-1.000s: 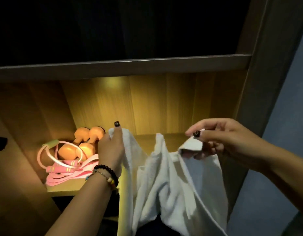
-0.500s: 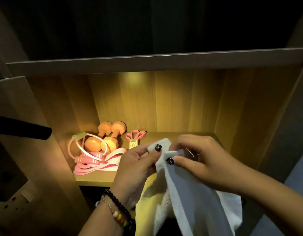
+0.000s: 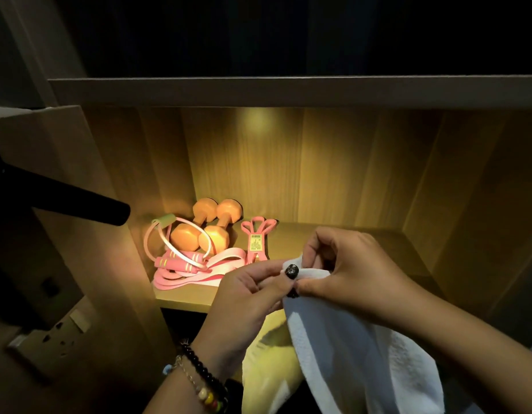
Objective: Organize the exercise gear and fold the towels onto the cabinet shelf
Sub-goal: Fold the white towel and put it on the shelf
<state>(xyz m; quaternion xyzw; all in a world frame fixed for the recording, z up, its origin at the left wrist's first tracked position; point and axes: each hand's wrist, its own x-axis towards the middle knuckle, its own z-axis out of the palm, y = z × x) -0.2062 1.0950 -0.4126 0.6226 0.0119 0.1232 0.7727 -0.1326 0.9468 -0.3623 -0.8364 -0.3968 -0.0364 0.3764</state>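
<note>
Exercise gear grouped at left rear of lit cabinet shelf (image 3: 342, 243): pink ring-shaped loop (image 3: 160, 237) leaning against two orange dumbbells (image 3: 209, 227), laid side by side and touching; pink jump rope (image 3: 181, 262) with green-striped handles coiled on pale pink resistance bands (image 3: 217, 264) at front of the group; pink hand gripper (image 3: 256, 240) with yellow label lying just beside dumbbells on their right. Black rod (image 3: 79, 201) projecting in from far left, clear of the gear. Judged as gear portion of task largely complete, since every visible item rests on the shelf in one compact cluster. Right half of shelf bare, presumably reserved for towels. Left hand (image 3: 246, 297) and right hand (image 3: 351, 276) brought close together in front of shelf edge, thumbs and forefingers of both pinched on upper corners of white towel (image 3: 363, 363), corners matched one upon the other. Remainder of towel hanging downward from the pinch, below shelf level, not yet touching the shelf. Yellowish cloth (image 3: 276, 354) beneath, possibly lit inner face of same towel or a second one; cannot tell which. Judged as first fold in progress: further folds and placement on open right side of shelf outstanding. No folded towel visible on shelf, so towel portion judged barely begun.
</note>
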